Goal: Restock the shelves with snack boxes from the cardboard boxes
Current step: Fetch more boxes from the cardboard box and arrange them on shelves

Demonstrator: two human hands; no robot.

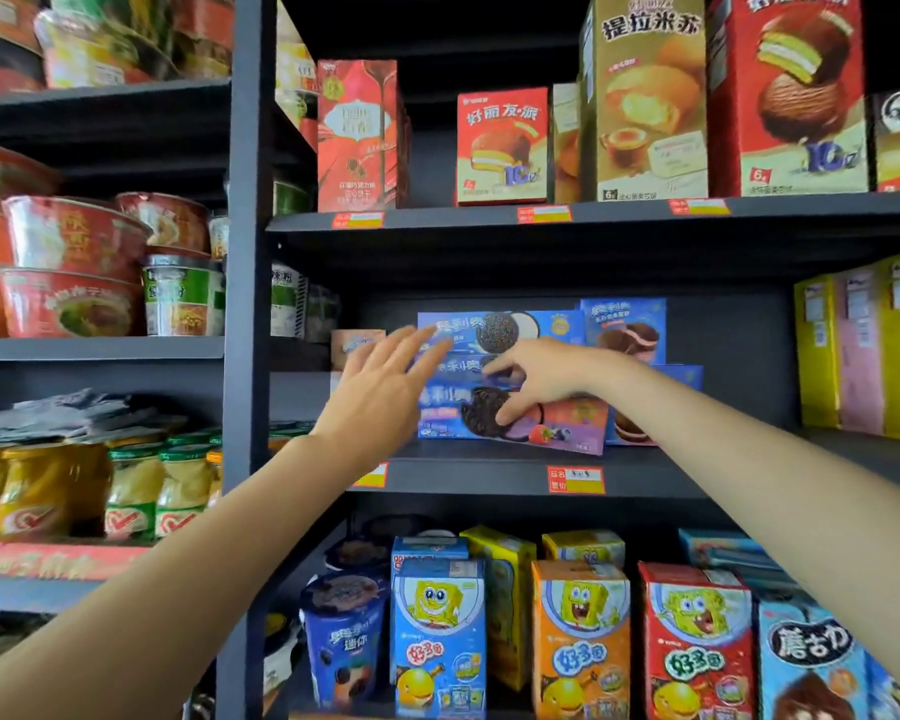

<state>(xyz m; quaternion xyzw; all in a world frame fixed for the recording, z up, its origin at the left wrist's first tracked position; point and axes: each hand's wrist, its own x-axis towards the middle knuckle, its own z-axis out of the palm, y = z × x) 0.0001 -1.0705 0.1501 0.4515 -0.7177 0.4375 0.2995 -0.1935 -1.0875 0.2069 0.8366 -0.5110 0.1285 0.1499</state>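
Just one head cam here, sat close to the dark shelf unit [250,356], faced straight at its middle shelves.

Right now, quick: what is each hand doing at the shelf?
Left hand: open, fingers straight, at the stacked blue cookie boxes, holding nothing.
Right hand: fingers curled, fingertips on the front of the bottom blue-and-purple cookie box; a firm grip cannot be told.

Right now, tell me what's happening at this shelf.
A person is working on a stack of blue cookie boxes on the middle shelf. The right hand has its fingers curled on the front of the stack, at the lower boxes. The left hand is open with fingers spread at the stack's left end. Whether either hand actually grips a box is unclear. No cardboard carton is in view.
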